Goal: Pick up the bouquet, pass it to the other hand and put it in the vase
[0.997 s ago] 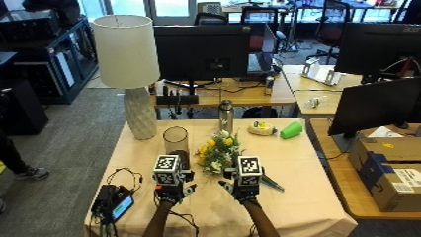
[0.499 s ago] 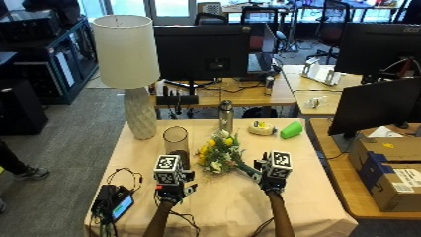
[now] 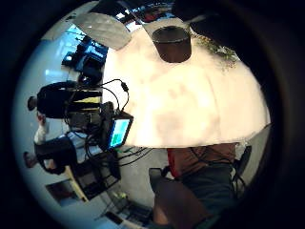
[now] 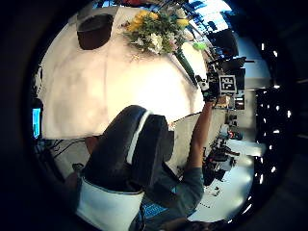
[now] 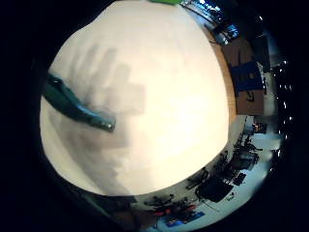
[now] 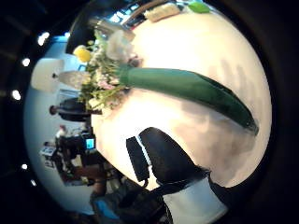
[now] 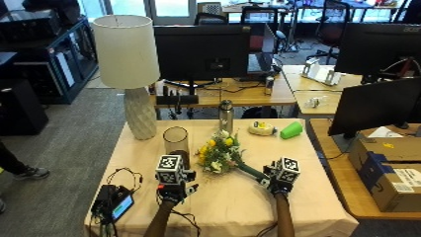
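I see the bench (image 7: pixel 309 197), draped in a pale cream cloth, with a tall white lamp (image 7: pixel 128 64) standing at its far left corner. Near the front left edge sits a small black device (image 7: pixel 113 203) with a lit screen and a tangle of cable.

The bouquet (image 7: pixel 220 154) lies flat on the cloth near the middle of the bench, flower heads toward the far side and its stem end pointing toward my right. It is a compact bunch: yellow and white blooms with small pale sprigs and green leaves, gathered into a long dark green wrap (image 6: pixel 187 88) that tapers to a narrow tip. Just beside the blooms, on their left, the vase (image 7: pixel 176 140) stands upright, a dark glass cylinder with an open mouth.

Further back I can see a slim metal bottle (image 7: pixel 226 114), a small yellow and white item (image 7: pixel 262 129) and a green cup (image 7: pixel 291 130) lying tipped on its side.

My right hand (image 7: pixel 279 177) is over the tip of the green wrap; I cannot tell how its fingers stand. My left hand (image 7: pixel 172 178) is above bare cloth in front of the vase, apart from the bouquet, and I cannot tell its fingers either.
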The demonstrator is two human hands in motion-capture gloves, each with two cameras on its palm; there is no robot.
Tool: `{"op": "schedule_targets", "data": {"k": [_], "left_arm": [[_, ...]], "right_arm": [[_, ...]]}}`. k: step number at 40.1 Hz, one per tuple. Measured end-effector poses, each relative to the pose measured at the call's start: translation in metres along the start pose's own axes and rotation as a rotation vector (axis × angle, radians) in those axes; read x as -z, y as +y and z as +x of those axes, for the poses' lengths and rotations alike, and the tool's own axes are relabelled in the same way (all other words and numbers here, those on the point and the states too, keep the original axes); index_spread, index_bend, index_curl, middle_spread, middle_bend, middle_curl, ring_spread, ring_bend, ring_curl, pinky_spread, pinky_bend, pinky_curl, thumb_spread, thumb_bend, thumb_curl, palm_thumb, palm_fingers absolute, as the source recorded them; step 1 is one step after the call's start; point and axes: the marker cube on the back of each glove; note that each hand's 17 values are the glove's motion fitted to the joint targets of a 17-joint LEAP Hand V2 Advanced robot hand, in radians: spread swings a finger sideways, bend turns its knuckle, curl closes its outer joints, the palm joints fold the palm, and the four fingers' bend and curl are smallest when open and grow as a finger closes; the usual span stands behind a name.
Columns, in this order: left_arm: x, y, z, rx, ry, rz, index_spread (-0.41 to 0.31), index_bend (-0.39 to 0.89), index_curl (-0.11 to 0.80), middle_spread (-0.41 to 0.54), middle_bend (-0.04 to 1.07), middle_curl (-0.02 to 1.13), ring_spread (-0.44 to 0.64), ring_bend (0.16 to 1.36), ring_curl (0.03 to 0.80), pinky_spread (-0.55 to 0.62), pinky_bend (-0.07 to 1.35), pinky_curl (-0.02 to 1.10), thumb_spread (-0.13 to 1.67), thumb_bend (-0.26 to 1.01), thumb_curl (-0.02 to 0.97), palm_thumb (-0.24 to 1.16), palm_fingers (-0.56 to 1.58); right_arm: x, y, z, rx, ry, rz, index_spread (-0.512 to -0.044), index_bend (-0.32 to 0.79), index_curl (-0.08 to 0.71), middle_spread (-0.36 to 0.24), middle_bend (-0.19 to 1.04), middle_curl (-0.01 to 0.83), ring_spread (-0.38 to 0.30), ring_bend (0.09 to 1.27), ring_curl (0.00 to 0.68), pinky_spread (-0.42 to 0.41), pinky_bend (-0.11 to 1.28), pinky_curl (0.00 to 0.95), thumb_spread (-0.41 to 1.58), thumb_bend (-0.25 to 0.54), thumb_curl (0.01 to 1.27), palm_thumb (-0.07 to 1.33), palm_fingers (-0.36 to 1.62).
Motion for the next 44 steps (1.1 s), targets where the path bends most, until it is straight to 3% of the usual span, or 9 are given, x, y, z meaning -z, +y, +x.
{"op": "schedule_targets", "data": {"k": [6, 14, 23, 26, 28, 33, 36, 39, 44], "left_arm": [[0.003, 0.006, 0.004, 0.016, -0.001, -0.032, 0.046, 0.12, 0.218, 0.214, 0.22, 0.34, 0.43, 0.64, 0.254, 0.45, 0.56, 0.33, 1.06, -0.02, 0.254, 0.06, 0.07], [-0.004, -0.004, 0.006, -0.002, 0.004, 0.001, 0.046, 0.12, 0.221, 0.214, 0.22, 0.34, 0.43, 0.64, 0.255, 0.45, 0.56, 0.33, 1.06, -0.02, 0.256, 0.06, 0.07], [-0.001, 0.001, 0.007, -0.003, 0.018, -0.01, 0.046, 0.12, 0.223, 0.215, 0.22, 0.35, 0.43, 0.64, 0.256, 0.45, 0.56, 0.33, 1.06, -0.02, 0.258, 0.06, 0.07], [0.0, 0.002, 0.008, -0.003, 0.026, -0.008, 0.046, 0.12, 0.224, 0.215, 0.22, 0.35, 0.43, 0.64, 0.257, 0.45, 0.56, 0.33, 1.06, -0.02, 0.259, 0.06, 0.07], [0.0, 0.003, 0.007, 0.0, 0.027, -0.016, 0.046, 0.12, 0.224, 0.215, 0.22, 0.35, 0.43, 0.64, 0.257, 0.45, 0.56, 0.33, 1.06, -0.02, 0.259, 0.06, 0.07], [-0.003, -0.001, 0.006, -0.01, 0.037, -0.007, 0.046, 0.12, 0.225, 0.215, 0.22, 0.35, 0.43, 0.64, 0.257, 0.45, 0.56, 0.33, 1.06, -0.02, 0.26, 0.06, 0.07], [-0.002, 0.001, 0.005, -0.003, 0.029, -0.011, 0.046, 0.12, 0.226, 0.215, 0.22, 0.35, 0.43, 0.64, 0.257, 0.45, 0.56, 0.33, 1.06, -0.02, 0.26, 0.06, 0.07], [0.001, 0.007, 0.007, 0.007, 0.031, -0.031, 0.046, 0.12, 0.226, 0.215, 0.22, 0.35, 0.43, 0.64, 0.257, 0.45, 0.56, 0.33, 1.06, -0.02, 0.261, 0.06, 0.07], [-0.004, 0.0, 0.002, 0.013, 0.035, -0.024, 0.046, 0.12, 0.226, 0.215, 0.22, 0.35, 0.43, 0.64, 0.26, 0.45, 0.56, 0.33, 1.06, -0.02, 0.261, 0.06, 0.07]], "right_arm": [[-0.019, 0.012, -0.026, 0.225, -0.329, -0.184, -0.399, 0.1, 0.186, 0.047, 0.18, 0.292, 0.193, 0.2, 0.223, 0.296, 0.56, 0.346, 1.05, -0.018, 0.27, 0.28, -0.1], [-0.04, 0.012, -0.005, 0.09, -0.24, -0.246, -0.364, 0.18, 0.21, -0.007, 0.23, 0.313, 0.153, 0.24, 0.233, 0.282, 0.54, 0.333, 1.08, 0.087, 0.33, 0.54, 0.16], [-0.035, 0.006, 0.011, -0.078, -0.115, -0.089, -0.328, 0.45, 0.341, -0.086, 0.26, 0.342, 0.026, 0.27, 0.257, 0.246, 0.3, 0.275, 1.13, 0.157, 0.38, 0.76, 0.62], [-0.029, 0.018, 0.008, -0.159, -0.105, -0.169, -0.311, 0.47, 0.361, -0.094, 0.26, 0.35, -0.019, 0.29, 0.267, 0.231, 0.25, 0.265, 1.11, 0.153, 0.4, 0.8, 0.76], [-0.027, 0.022, 0.007, -0.184, -0.081, -0.193, -0.295, 0.36, 0.337, -0.114, 0.37, 0.385, -0.072, 0.4, 0.298, 0.169, 0.22, 0.254, 1.08, 0.145, 0.41, 0.82, 1.03], [-0.025, -0.009, 0.017, -0.051, 0.015, 0.104, -0.278, 0.19, 0.347, -0.133, 0.4, 0.425, -0.132, 0.57, 0.396, -0.007, 0.34, 0.325, 1.03, 0.106, 0.43, 0.84, 1.27], [-0.027, -0.004, 0.023, -0.079, 0.062, 0.071, -0.27, 0.13, 0.347, -0.139, 0.44, 0.453, -0.152, 0.65, 0.438, -0.096, 0.4, 0.358, 1.0, 0.086, 0.44, 0.86, 1.35], [-0.031, 0.009, 0.027, -0.121, 0.092, -0.022, -0.268, 0.12, 0.339, -0.146, 0.51, 0.48, -0.168, 0.7, 0.468, -0.165, 0.51, 0.396, 0.98, 0.064, 0.45, 0.87, 1.42], [-0.031, -0.007, 0.025, -0.113, 0.071, 0.126, -0.258, 0.2, 0.372, -0.155, 0.63, 0.534, -0.182, 0.84, 0.518, -0.225, 0.59, 0.443, 0.9, 0.021, 0.48, 0.88, 1.52]]}}
